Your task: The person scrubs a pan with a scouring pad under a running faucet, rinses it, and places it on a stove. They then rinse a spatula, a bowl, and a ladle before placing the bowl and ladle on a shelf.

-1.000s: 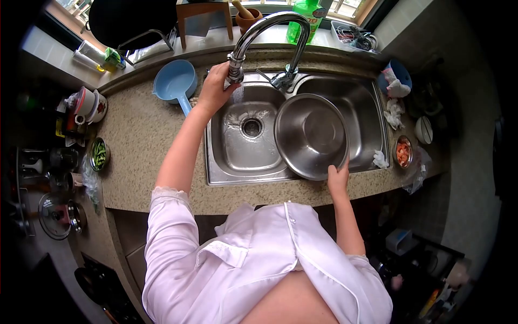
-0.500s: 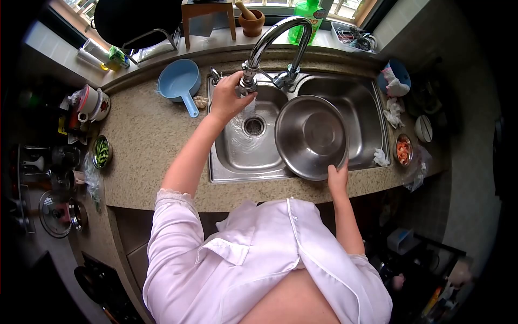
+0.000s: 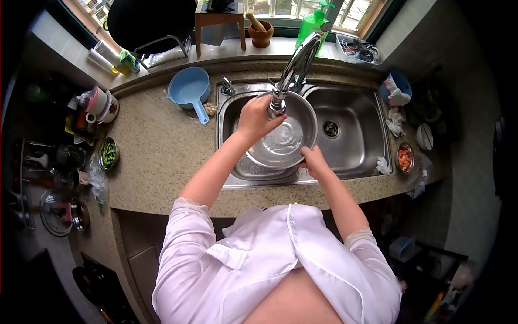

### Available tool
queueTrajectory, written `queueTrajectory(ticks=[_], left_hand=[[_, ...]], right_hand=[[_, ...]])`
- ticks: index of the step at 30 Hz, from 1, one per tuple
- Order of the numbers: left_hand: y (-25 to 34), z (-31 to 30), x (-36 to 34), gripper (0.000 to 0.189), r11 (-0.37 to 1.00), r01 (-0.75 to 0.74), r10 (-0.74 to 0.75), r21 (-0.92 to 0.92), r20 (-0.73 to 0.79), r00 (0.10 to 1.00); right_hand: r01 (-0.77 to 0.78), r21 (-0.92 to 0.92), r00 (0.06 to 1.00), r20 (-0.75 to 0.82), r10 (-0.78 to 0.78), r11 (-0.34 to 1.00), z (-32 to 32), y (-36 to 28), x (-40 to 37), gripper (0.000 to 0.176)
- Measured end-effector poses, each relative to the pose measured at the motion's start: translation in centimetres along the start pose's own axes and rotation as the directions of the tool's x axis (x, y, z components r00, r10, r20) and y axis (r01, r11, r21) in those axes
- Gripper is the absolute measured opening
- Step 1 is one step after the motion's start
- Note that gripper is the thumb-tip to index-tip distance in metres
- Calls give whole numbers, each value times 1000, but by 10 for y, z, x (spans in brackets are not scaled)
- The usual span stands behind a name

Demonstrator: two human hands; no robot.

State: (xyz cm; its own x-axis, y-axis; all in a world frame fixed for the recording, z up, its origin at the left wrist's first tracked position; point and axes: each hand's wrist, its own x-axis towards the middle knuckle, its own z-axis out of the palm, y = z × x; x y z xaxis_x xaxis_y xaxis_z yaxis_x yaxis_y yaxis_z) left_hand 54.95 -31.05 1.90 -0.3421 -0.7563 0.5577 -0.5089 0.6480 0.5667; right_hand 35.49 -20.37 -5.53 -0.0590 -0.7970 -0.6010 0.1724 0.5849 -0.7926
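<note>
A tall chrome faucet (image 3: 301,60) arches over the double sink (image 3: 353,154). My left hand (image 3: 258,120) is closed around the spout end of the faucet, thumb and fingers on either side. Below it, a round stainless steel basin (image 3: 308,110) sits over the left bowl of the sink, with water pooled and rippling inside. My right hand (image 3: 315,162) grips the basin's rim at the near right, thumb on top and fingers underneath. The left sink bowl is mostly hidden under the basin.
A light blue dipper (image 3: 189,86) lies on the counter left of the sink. Small bowls hold green vegetable pieces (image 3: 108,154) and orange-red pieces (image 3: 404,158). A green pump bottle (image 3: 313,27) and a wooden mortar (image 3: 261,35) stand by the window.
The basin has moved left from between the bowls to under the faucet, uncovering the right drain. My left hand has swung the spout to the right. Water now lands in the basin.
</note>
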Motion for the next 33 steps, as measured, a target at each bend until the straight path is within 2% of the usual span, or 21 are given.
queueTrajectory(ticks=[2,3,5,6,8,9,10,12,13,14,18,20,21,22,24,26,31,33], left_hand=[[-3,-1,0,32,1000,8,-8,-4,21,1000],[-4,-2,1,32,1000,3,-4,17,40,999],[-2,-8,1,30,1000,8,-9,11,70,998],[-2,-9,1,30,1000,2,-3,9,77,997],[-2,-8,2,32,994,101,-92,-52,158,983],[-1,-7,1,31,995,91,-83,-47,140,987],[1,-6,1,32,996,77,-71,-48,117,991],[8,-7,1,32,994,108,-106,-6,123,987],[6,-4,0,32,997,78,-80,23,98,992],[4,-2,-1,33,990,136,-140,39,131,981],[22,-5,2,32,983,173,-181,62,148,972],[30,0,2,33,975,210,-219,71,159,963],[34,7,2,28,992,108,-112,65,73,991],[39,14,2,28,993,98,-103,58,82,991],[52,28,-2,27,994,89,-94,67,67,993],[66,46,-6,28,994,48,-57,96,95,994],[104,95,5,31,996,72,-82,61,193,978],[106,128,6,38,996,83,-90,42,197,976]], right_hand=[[-119,30,992,54,118,992,14,5,-1,37],[-119,34,992,50,118,992,10,13,0,37],[-209,81,969,152,195,975,-3,33,2,36],[-208,90,970,150,193,974,-9,28,-7,36],[-237,181,963,173,206,955,-23,8,-36,34],[-243,202,967,128,221,949,-32,3,-37,34],[-237,218,969,121,215,947,-41,1,-32,31],[-167,190,986,41,162,968,-42,-5,-21,29],[-145,190,988,-29,154,971,-36,-2,-10,28],[-118,205,992,-8,122,972,-30,1,-1,31],[-154,215,986,102,134,964,-13,11,5,36],[-157,278,986,99,134,948,-25,17,-9,34],[-146,316,988,96,121,937,-32,17,-16,24],[-135,352,990,96,108,926,-39,17,-23,16],[-128,421,991,79,105,898,-60,12,-39,14],[-132,383,991,54,121,914,-87,7,-52,29],[-29,369,992,-102,72,929,-153,8,-65,29],[142,271,955,-292,-59,952,-166,4,-70,45]])
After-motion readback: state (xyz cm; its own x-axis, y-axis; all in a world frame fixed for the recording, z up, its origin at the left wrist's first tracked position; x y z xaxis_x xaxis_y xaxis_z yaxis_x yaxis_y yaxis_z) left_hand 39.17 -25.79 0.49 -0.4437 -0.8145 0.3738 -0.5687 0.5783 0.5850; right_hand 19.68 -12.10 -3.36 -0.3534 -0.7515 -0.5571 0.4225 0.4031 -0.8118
